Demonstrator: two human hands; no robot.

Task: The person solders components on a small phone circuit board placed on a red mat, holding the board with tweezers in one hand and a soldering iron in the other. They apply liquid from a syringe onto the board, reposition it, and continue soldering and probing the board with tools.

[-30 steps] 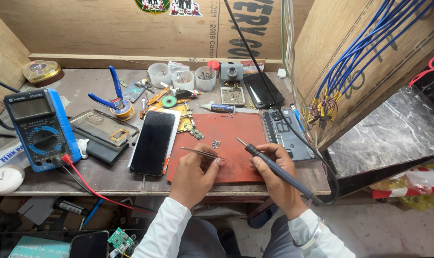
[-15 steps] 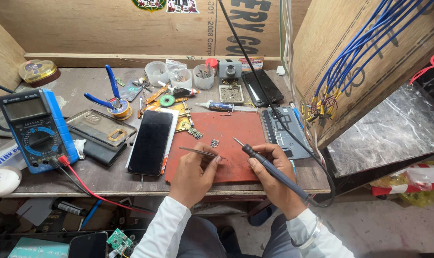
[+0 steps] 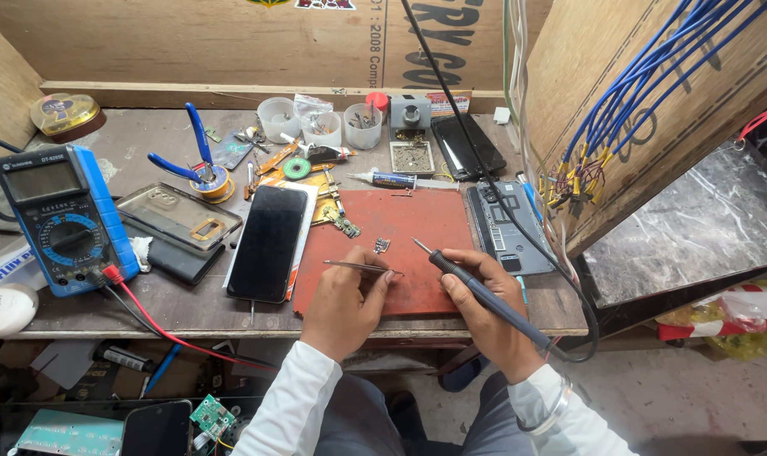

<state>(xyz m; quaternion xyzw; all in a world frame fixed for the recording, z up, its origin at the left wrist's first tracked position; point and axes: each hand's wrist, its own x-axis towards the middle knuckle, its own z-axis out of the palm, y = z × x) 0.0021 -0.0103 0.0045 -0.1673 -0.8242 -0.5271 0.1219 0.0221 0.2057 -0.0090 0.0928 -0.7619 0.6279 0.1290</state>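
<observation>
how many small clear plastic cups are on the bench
3, in a row at the back of the bench: left cup, middle cup, right cup. More may be hidden among the clutter.

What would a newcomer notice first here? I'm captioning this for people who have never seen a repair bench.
First, the two hands at the near edge of the red mat: the left hand holds tweezers, the right hand a soldering iron aimed at a tiny part. Next, the blue meter at far left and the dark phone lying flat beside the mat.
</observation>
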